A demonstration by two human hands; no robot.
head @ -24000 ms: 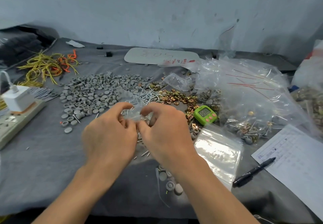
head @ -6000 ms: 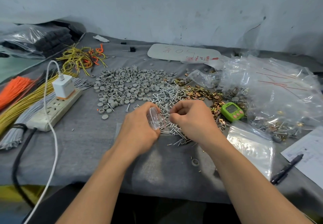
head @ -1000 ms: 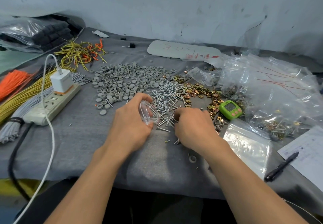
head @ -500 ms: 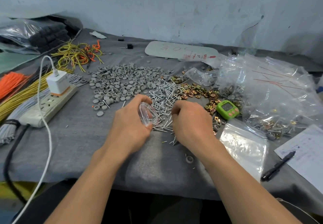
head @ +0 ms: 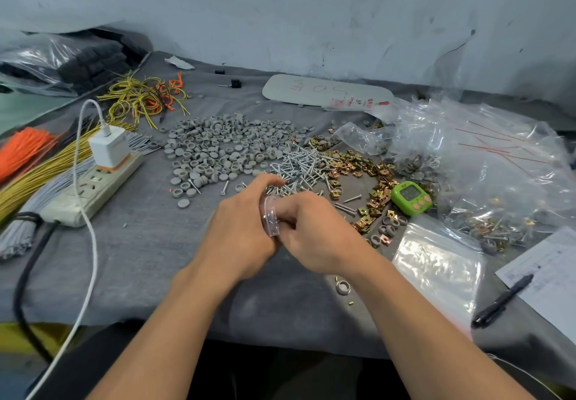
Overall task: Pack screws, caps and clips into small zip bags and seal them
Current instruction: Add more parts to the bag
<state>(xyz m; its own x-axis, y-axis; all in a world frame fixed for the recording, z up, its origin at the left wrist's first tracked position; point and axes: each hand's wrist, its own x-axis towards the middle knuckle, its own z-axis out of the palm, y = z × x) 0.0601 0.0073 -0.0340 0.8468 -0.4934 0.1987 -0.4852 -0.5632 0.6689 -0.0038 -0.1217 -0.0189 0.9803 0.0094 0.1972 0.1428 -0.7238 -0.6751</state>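
Nearest the person, over the grey worktop (head: 149,243), the two hands met around a small zip bag (head: 270,217). The left hand (head: 240,231) gripped it from the left, fingers wrapped behind it and the thumb stretched forward. The right hand (head: 314,234) pressed against its right face with the fingers curled in. Their tips were hidden, so I cannot tell whether they pinched the bag's edge, held screws, or held nothing.

The bag was seen almost edge-on. It stood on its narrow side between the palms, and its long axis ran from near to far, tilted slightly left at the far end. Which end was the mouth could not be made out.

Everything turned on what lay straight ahead along that axis. The screws (head: 299,165) sat in a loose heap just beyond the hands, a little right of the bag's line. The left thumb reached almost to the heap's near edge. The right hand was the less committed of the two, and it was probably the one to reach forward and pick.

Beyond and to the left spread the caps (head: 224,147), nearer the left hand. The clips (head: 358,169) curved away right of the screws, on the right hand's side, down towards a green timer (head: 410,197).
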